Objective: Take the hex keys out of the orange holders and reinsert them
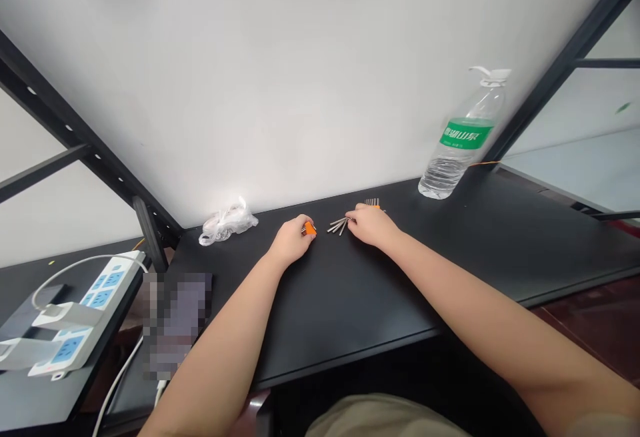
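Black, smooth counter (345, 310) spreads beneath the bare left hand (291, 242) and right hand (373, 225). Left fingers grasp a small orange plastic-looking block (311, 228); right fingers curl at thin grey metal rods (337, 226) fanned between the hands, whether pinching one I cannot tell. A careless nudge could scatter them.

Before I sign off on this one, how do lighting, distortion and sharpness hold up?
Head view: light is mostly even, with a soft dark patch on the white wall at upper left; head view: the water bottle leans, probably wide-angle distortion; head view: pixel blocks mask something at left; head view: the metal rods by the right hand are too small for fine detail.
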{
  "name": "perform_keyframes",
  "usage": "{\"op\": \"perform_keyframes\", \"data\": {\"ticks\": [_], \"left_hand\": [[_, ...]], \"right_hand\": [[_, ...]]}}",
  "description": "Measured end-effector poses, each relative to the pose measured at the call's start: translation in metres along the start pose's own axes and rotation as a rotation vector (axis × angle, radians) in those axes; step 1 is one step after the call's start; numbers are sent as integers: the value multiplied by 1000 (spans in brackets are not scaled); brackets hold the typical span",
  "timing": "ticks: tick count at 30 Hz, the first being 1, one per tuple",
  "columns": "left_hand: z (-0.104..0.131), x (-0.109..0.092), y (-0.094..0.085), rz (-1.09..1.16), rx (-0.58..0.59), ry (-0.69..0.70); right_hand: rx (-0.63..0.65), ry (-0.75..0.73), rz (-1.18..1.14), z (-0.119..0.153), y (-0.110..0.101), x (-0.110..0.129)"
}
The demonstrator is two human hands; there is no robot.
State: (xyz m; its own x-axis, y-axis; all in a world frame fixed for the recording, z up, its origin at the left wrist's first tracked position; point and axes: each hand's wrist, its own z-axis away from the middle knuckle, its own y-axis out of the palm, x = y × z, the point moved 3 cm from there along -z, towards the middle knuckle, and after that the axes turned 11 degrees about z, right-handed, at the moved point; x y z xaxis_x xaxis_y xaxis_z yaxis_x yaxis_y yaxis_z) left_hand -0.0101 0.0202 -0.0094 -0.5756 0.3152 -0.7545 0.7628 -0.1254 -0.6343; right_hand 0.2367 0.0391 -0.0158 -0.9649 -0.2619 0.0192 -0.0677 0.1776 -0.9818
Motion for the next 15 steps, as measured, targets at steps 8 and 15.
{"op": "perform_keyframes", "data": {"ticks": [8, 15], "left_hand": [[-1, -2, -1, -27, 20, 19], [-1, -4, 0, -45, 28, 22]], "right_hand": [[33, -58, -17, -3, -1, -11], [9, -99, 51, 4, -10, -3]]}}
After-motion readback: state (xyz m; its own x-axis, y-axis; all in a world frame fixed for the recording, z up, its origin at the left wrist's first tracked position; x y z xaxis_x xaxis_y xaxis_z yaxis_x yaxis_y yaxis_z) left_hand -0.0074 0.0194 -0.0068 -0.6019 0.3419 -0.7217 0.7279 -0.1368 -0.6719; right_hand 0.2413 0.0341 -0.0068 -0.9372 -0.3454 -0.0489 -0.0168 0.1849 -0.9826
